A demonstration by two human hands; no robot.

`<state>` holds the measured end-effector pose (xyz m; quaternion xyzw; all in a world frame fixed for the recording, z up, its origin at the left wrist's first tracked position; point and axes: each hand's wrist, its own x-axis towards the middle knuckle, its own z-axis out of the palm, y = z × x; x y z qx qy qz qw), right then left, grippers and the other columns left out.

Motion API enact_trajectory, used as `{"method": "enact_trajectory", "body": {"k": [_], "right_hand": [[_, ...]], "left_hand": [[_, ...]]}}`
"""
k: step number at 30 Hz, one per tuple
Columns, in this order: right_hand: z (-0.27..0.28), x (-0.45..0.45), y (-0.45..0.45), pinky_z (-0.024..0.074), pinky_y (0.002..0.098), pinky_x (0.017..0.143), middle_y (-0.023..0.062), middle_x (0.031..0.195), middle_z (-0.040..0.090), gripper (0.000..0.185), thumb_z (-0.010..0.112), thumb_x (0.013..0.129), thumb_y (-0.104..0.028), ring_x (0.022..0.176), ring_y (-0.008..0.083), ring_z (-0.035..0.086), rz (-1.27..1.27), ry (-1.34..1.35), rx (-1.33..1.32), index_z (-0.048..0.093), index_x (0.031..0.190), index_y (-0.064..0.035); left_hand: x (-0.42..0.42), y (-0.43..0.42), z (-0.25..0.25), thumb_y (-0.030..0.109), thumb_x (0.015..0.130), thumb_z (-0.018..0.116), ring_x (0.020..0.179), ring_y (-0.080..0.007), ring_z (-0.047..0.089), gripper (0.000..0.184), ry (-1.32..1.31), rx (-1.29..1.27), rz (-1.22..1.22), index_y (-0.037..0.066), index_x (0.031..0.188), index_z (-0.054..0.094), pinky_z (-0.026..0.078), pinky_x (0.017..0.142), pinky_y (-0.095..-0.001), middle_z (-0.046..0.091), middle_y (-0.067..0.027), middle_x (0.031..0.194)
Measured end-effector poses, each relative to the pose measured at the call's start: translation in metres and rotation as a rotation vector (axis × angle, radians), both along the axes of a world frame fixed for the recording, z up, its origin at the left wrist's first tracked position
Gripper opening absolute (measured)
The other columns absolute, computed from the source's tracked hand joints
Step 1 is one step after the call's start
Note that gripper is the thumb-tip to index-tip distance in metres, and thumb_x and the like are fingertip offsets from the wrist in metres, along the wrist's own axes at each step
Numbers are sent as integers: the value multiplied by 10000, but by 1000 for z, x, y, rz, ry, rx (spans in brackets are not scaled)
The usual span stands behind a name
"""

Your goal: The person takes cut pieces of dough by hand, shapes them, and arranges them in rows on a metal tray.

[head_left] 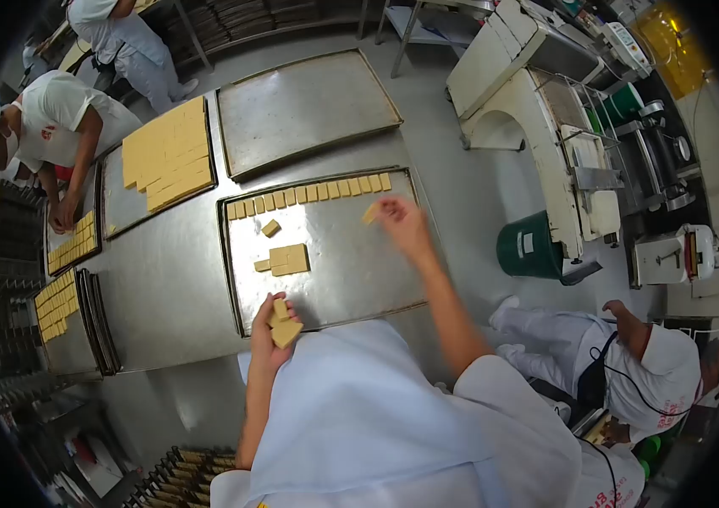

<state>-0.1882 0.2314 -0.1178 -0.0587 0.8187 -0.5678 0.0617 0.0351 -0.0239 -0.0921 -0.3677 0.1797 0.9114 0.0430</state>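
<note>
While hands (264,340) (406,227) apart, yellow blocks (286,332) (370,214) in both.

I wear a white top (537,432) with a loose, short right sleeve (495,381). Across my front spreads a broad, apron-like cloth (342,415), plain, bluish white and softly creased. My right forearm (446,309), right hand (403,224) and left hand (268,332) are bare.
</note>
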Motion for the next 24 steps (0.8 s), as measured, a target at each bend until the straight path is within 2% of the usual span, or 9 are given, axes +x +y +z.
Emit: {"method": "enact_trajectory", "body": {"k": [2, 5, 8, 11, 14, 17, 20, 24], "right_hand": [[14, -45, 30, 524, 270, 710, 29, 868, 710, 216, 753, 872, -123, 769, 94, 634, -114, 20, 117, 698, 1064, -40], [12, -95, 52, 526, 286, 719, 54, 842, 718, 222, 759, 861, -137, 764, 122, 645, 40, -10, 425, 702, 1050, -35], [0, -116, 47, 524, 299, 714, 72, 842, 722, 218, 750, 869, -144, 747, 150, 650, 245, -1, 488, 696, 1039, -19], [1, -118, 38, 526, 328, 740, 94, 879, 712, 196, 729, 879, -144, 796, 200, 662, 245, -10, 523, 700, 1031, -25], [-13, -118, 37, 521, 370, 791, 107, 980, 686, 189, 706, 886, -132, 868, 265, 655, 262, 274, 638, 702, 1052, -43], [-16, -112, 35, 505, 407, 852, 107, 1080, 650, 205, 689, 889, -124, 947, 308, 633, 200, 270, 641, 698, 1083, -59], [-16, -109, 40, 507, 417, 873, 79, 1108, 632, 241, 695, 882, -168, 1014, 284, 629, 164, 301, 572, 683, 1110, -92], [-4, -103, 41, 505, 405, 890, 85, 1136, 643, 270, 729, 846, -118, 1034, 302, 617, 297, 289, 651, 692, 1108, -63]], "left_hand": [[4, -8, 0, 258, 1006, 577, 747, -182, 596, 229, -12, -3, 61, 55, 1111, 568, 525, 669, -326, 620, -84, 870], [18, -25, -3, 263, 1003, 582, 745, -181, 594, 220, -23, -49, 135, 59, 1086, 579, 524, 675, -330, 615, -82, 863], [30, -36, -6, 264, 996, 585, 723, -180, 586, 200, -19, -51, 199, 70, 1042, 587, 511, 662, -327, 611, -72, 846], [37, -37, -9, 268, 997, 582, 714, -183, 584, 197, -39, -53, 243, 73, 1024, 587, 508, 657, -327, 612, -69, 840], [39, -36, -11, 269, 1002, 575, 724, -192, 586, 205, -35, -19, 260, 67, 1035, 587, 509, 664, -335, 611, -74, 846], [39, -34, -16, 265, 1007, 570, 738, -205, 587, 213, -22, 22, 263, 57, 1053, 587, 509, 668, -346, 608, -85, 859], [38, -30, -16, 262, 1010, 567, 734, -204, 585, 210, -16, 27, 252, 57, 1051, 586, 506, 667, -346, 607, -85, 858], [36, -29, -8, 267, 1017, 552, 728, -192, 582, 202, -27, -20, 247, 69, 1043, 580, 504, 667, -336, 609, -70, 853]]}}
